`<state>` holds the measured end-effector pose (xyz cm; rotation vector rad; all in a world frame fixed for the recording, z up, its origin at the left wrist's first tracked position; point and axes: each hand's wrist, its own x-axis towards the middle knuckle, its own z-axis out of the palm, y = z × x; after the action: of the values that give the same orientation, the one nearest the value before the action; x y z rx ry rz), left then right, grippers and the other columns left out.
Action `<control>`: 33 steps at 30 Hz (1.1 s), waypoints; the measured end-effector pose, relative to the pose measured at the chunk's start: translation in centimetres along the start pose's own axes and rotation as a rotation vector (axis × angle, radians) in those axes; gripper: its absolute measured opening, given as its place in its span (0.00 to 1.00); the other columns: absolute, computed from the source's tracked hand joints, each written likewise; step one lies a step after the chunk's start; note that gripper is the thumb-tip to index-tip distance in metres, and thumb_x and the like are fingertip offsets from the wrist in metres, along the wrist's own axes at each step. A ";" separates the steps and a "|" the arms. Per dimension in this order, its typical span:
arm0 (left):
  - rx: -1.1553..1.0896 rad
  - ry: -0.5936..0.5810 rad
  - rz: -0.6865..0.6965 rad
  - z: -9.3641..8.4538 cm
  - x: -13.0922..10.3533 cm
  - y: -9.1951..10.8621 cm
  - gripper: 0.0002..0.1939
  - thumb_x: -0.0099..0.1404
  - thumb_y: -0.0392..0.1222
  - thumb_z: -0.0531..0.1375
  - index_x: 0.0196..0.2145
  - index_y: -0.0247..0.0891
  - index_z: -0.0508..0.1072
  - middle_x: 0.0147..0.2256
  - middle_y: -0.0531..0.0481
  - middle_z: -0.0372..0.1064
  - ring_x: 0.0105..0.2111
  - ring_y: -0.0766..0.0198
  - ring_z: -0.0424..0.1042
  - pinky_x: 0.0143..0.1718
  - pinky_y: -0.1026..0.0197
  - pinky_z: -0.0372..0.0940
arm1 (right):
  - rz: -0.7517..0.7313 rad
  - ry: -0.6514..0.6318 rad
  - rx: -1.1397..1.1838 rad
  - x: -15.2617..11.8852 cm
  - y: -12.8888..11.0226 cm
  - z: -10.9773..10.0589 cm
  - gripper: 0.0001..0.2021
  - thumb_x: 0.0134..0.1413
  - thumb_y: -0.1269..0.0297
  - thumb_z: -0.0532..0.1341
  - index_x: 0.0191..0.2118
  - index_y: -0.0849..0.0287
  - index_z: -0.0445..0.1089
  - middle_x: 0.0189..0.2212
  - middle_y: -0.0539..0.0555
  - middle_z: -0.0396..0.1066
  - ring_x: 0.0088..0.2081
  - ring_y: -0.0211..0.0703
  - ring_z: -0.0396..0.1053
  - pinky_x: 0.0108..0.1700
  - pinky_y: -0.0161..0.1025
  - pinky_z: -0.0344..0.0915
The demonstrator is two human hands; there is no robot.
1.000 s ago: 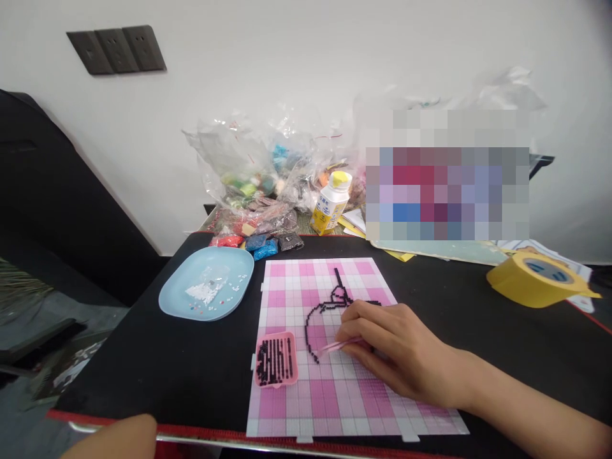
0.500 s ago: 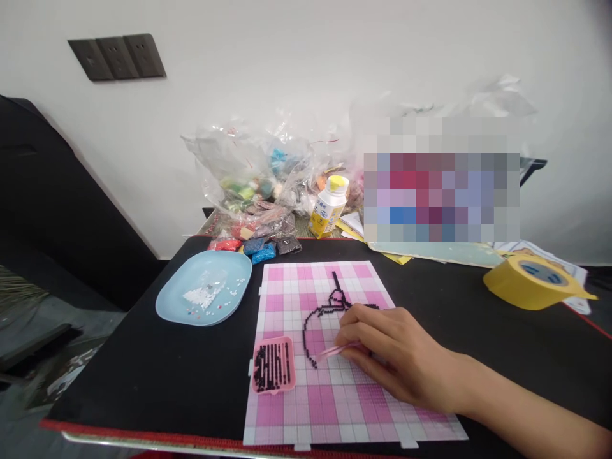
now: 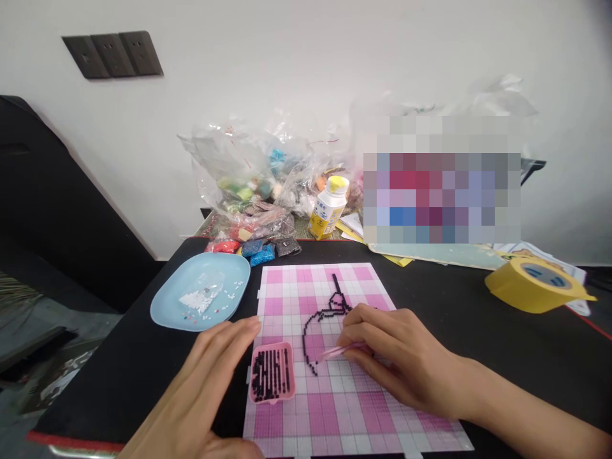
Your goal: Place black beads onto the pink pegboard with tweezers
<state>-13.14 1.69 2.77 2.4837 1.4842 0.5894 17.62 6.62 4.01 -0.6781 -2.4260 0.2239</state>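
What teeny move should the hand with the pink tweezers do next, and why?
Maybe the right hand should ease the pink tweezers toward the lower end of the black bead line: their tips are close by, and the line stops there. Whether they pinch anything is too small to tell.

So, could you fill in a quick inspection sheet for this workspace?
Surface: black, red-edged tabletop
Work items: checked pink-and-white pegboard bearing a black bead outline; pink tray of black beads; light-blue plate holding white beads
Clutter: clear plastic bags, yellow-capped bottle, yellow tape roll
Hands: left hand open beside the tray; right hand holding pink tweezers over the pegboard
Cables: nothing seen
Surroundings: white wall with dark socket panels
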 end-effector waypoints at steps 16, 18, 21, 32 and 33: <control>-0.170 -0.176 0.204 1.2 2.2 -0.9 0.55 0.51 0.56 0.72 0.68 0.57 0.45 0.60 0.43 0.61 0.61 0.40 0.57 0.56 0.38 0.64 | 0.005 -0.054 -0.016 0.1 -0.2 -0.3 0.07 0.67 0.71 0.50 0.43 0.60 0.65 0.34 0.53 0.68 0.34 0.36 0.67 0.32 0.33 0.63; -0.222 -0.154 0.151 1.1 2.4 -0.4 0.40 0.61 0.54 0.66 0.65 0.59 0.52 0.59 0.46 0.62 0.60 0.44 0.60 0.55 0.40 0.66 | -0.002 -0.073 -0.011 0.1 -0.3 -0.4 0.08 0.68 0.70 0.49 0.43 0.60 0.65 0.34 0.53 0.67 0.33 0.36 0.66 0.32 0.33 0.63; -0.239 -0.138 0.144 0.3 2.9 0.3 0.28 0.69 0.51 0.58 0.64 0.57 0.55 0.58 0.47 0.64 0.60 0.48 0.61 0.55 0.46 0.68 | 0.000 -0.089 -0.003 0.0 -0.3 -0.3 0.09 0.68 0.70 0.49 0.43 0.60 0.66 0.33 0.53 0.67 0.33 0.36 0.66 0.32 0.34 0.63; -0.176 0.065 0.250 -2.2 8.5 2.7 0.20 0.65 0.38 0.61 0.54 0.41 0.64 0.45 0.50 0.66 0.43 0.60 0.71 0.45 0.61 0.69 | 0.010 -0.088 -0.005 0.0 -0.1 -0.7 0.09 0.67 0.71 0.50 0.43 0.60 0.66 0.34 0.53 0.68 0.34 0.37 0.67 0.32 0.33 0.62; -0.211 0.063 0.246 -2.2 9.3 3.1 0.16 0.63 0.37 0.61 0.49 0.41 0.68 0.43 0.51 0.66 0.42 0.61 0.70 0.45 0.61 0.68 | 0.010 -0.088 -0.008 0.0 -0.1 -0.7 0.09 0.67 0.70 0.50 0.43 0.60 0.66 0.34 0.53 0.68 0.34 0.37 0.67 0.32 0.33 0.62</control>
<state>-7.64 8.26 8.08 2.5156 1.0776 0.8265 18.00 6.49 4.64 -0.6978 -2.5084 0.2536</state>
